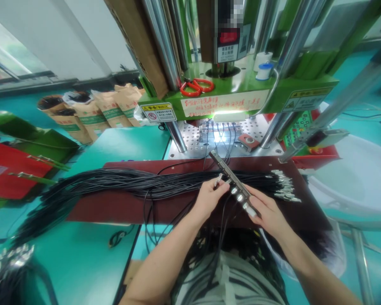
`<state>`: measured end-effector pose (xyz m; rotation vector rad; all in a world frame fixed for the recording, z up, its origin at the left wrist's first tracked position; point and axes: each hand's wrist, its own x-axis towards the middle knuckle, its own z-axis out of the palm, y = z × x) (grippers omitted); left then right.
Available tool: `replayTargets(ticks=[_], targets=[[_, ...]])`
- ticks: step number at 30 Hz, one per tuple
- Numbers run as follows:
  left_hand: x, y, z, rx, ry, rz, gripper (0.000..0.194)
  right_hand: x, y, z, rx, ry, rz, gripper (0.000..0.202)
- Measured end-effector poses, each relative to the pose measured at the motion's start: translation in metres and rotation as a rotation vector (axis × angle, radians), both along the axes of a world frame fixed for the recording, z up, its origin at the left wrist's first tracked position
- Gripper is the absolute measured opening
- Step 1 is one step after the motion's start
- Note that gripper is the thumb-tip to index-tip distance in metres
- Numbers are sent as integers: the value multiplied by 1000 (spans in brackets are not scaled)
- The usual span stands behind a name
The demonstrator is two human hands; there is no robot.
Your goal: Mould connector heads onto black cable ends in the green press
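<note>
My right hand [266, 207] grips the lower end of a long dark metal bar [230, 174], which is tilted with its far end toward the machine. Silver connectors [239, 196] sit along the bar's near side, and black cables hang down from it. Close to the bar's middle, my left hand [211, 195] pinches a small silver connector [219, 178]. Under and behind both hands, a thick bundle of black cables [130, 182] lies across a dark red board [114, 209], with silver ends [285, 186] at the right.
A green press [165, 99] stands ahead, with red-handled scissors [197, 87] and spools [264, 71] on it. Cables run into a lit metal mould [220, 132] on its perforated plate [192, 142]. More cables [9, 262] lie at the lower left. A white basin [362, 173] stands right.
</note>
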<state>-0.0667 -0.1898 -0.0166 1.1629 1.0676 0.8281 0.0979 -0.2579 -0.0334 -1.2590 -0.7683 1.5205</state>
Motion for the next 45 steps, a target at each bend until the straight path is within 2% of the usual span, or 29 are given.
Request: replayTargets(ticks=[4, 9, 12, 16, 18, 20, 22, 29, 34, 39, 42, 45], targets=[[0, 2, -2, 67, 57, 12, 29, 0, 1, -1, 2, -45, 23, 51], [-2, 1, 3, 210, 152, 10, 30, -2, 1, -1, 8, -162, 59, 58], [-7, 1, 7, 258, 201, -17, 33, -3, 0, 2, -8, -146, 18, 53], [-14, 4, 6, 259, 206, 29, 38, -2, 0, 4, -31, -89, -57, 53], [-14, 6, 4, 269, 231, -44, 39, 0, 1, 3, -29, -83, -49, 53], [-14, 7, 3, 253, 254, -136, 40, 1, 1, 2, -26, -86, -15, 53], [-14, 7, 3, 228, 257, -167, 39, 1, 1, 2, -24, -94, 7, 52], [-23, 8, 4, 194, 220, -181, 39, -2, 1, 9, -36, -131, 26, 49], [-26, 7, 5, 27, 114, -198, 40, -1, 2, 8, -39, -154, 46, 51], [-27, 9, 11, -156, -79, -293, 40, 6, 4, 1, -51, -131, 112, 58], [-26, 10, 12, -172, -114, -298, 40, 7, 4, 1, -53, -134, 117, 58], [-24, 9, 12, -145, -41, -257, 42, 4, 3, 4, -61, -159, 94, 53]])
